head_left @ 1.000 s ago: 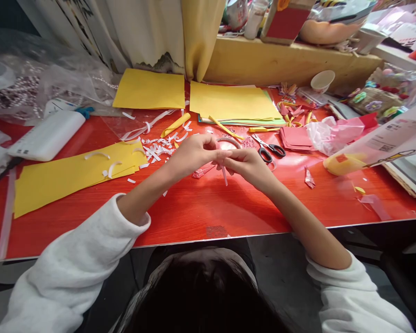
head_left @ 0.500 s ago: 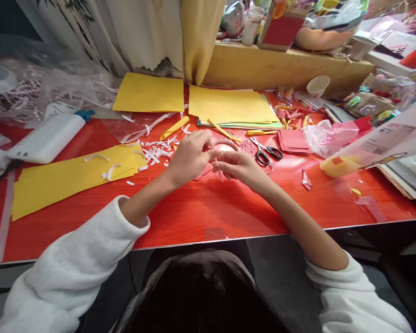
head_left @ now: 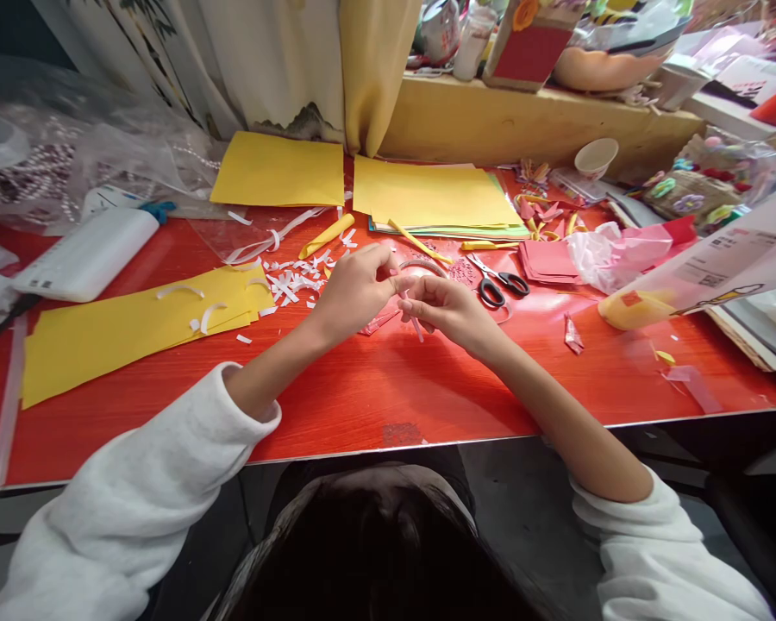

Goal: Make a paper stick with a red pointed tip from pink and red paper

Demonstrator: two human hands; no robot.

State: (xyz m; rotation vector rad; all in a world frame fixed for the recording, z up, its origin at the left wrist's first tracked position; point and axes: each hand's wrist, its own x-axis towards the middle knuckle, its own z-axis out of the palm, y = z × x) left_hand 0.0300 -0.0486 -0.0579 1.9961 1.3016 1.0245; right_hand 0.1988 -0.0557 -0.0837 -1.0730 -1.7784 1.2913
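Note:
Above the red tabletop my two hands meet fingertip to fingertip. My left hand (head_left: 357, 291) is closed in a pinch, its fingertips at one end of a narrow pale strip. My right hand (head_left: 451, 310) pinches the same pale strip (head_left: 417, 329), whose free end dangles below the fingers. Whether it is paper or tape I cannot tell. Under and behind the hands lie a folded red paper piece (head_left: 380, 323) and a roll of tape (head_left: 425, 266), both partly hidden. Black-handled scissors (head_left: 493, 285) rest just beyond my right hand, blades pointing away.
White paper scraps (head_left: 291, 285) are scattered left of the hands. Yellow strips (head_left: 122, 332) lie further left, yellow sheets (head_left: 433, 194) at the back. Red paper squares (head_left: 548, 261), crumpled pink tissue (head_left: 611, 259) and a leaning clear bag (head_left: 704, 263) occupy the right.
My right hand has shifted very slightly, and the dangling end of the pale strip has swung a little to the right. Both pinches stay as they were.

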